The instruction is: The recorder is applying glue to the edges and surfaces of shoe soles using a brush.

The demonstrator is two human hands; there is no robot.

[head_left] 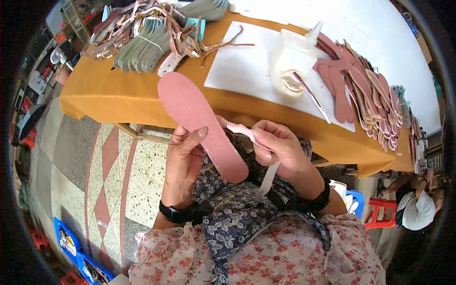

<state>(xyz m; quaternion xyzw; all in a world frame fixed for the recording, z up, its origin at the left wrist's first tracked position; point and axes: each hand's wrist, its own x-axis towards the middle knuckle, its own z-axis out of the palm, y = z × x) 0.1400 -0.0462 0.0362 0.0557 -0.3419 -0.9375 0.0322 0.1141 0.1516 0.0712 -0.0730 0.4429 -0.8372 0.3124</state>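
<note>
My left hand [182, 154] is closed on a pink shoe insole [202, 121], thumb flat on its face. The insole tilts, its broad end up and to the left. My right hand [281, 145] pinches a narrow pale strip [243, 131]. One end of this strip runs to the insole's right edge, where the insole partly hides it; the other end [269, 179] hangs below my right hand. Past my hands, a cut-open whitish plastic bottle [287, 57] lies on a white sheet [237, 61], with a brush [313, 99] leaning from its opening.
An orange-covered table [137, 97] spans the far side. Stacked pink insoles [368, 88] lie at its right. At its left are tied grey insole-shaped pieces [142, 52] and tangled brown strips [178, 33]. A red stool [382, 212] and a person [420, 209] are at right, blue crates [71, 244] at lower left.
</note>
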